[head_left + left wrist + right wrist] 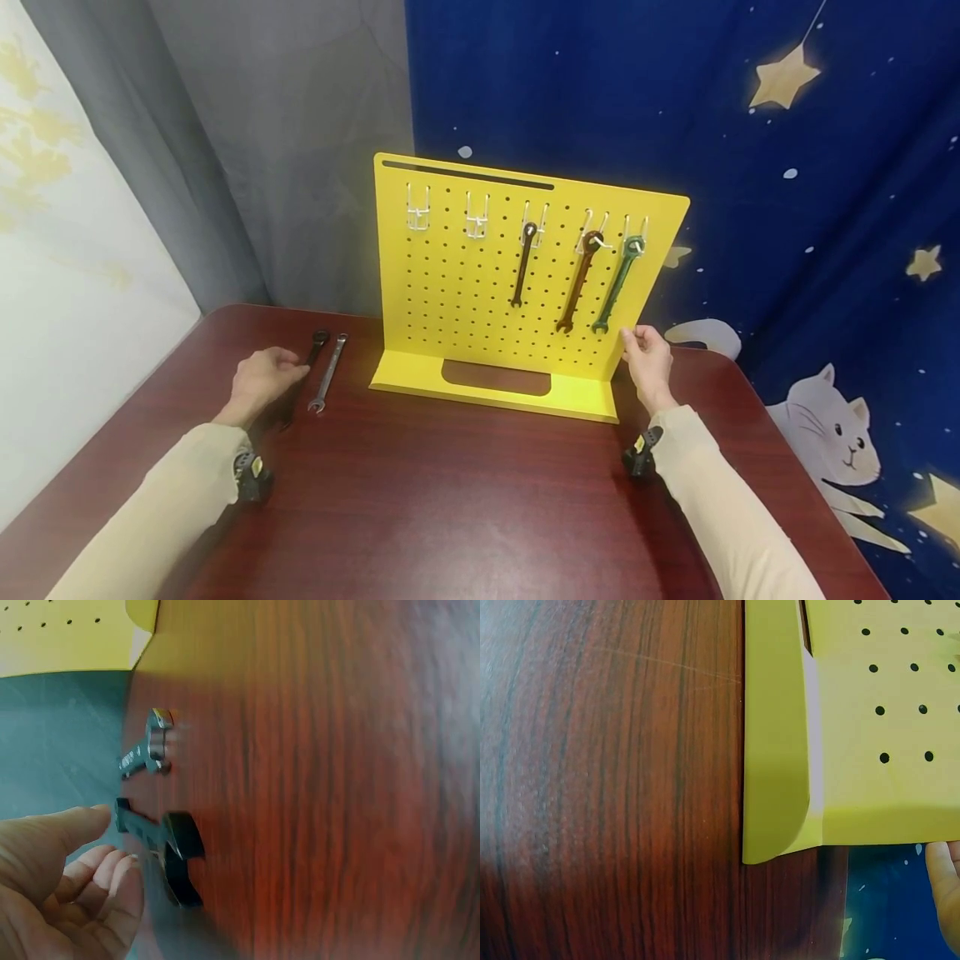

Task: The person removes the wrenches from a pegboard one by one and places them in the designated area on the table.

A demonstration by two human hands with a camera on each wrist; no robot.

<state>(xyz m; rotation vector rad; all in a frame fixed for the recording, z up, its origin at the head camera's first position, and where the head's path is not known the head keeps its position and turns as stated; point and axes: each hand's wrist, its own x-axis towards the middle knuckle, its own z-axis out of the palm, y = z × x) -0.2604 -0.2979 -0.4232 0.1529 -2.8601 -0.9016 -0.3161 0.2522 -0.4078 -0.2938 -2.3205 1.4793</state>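
Observation:
My left hand is over the dark table, right at a black wrench. In the left wrist view a gap shows between thumb and loosely curled fingers, beside the black wrench. A silver wrench lies just right of the black one. With thumb in front and fingers behind, my right hand grips the lower right edge of a yellow pegboard. On the board's hooks hang a small black wrench, a brown wrench and a green wrench.
Two white hooks, the far-left hook and its neighbour, hold nothing. The board stands on its folded yellow base near the back of the dark red table. Behind hang a grey curtain and a blue curtain.

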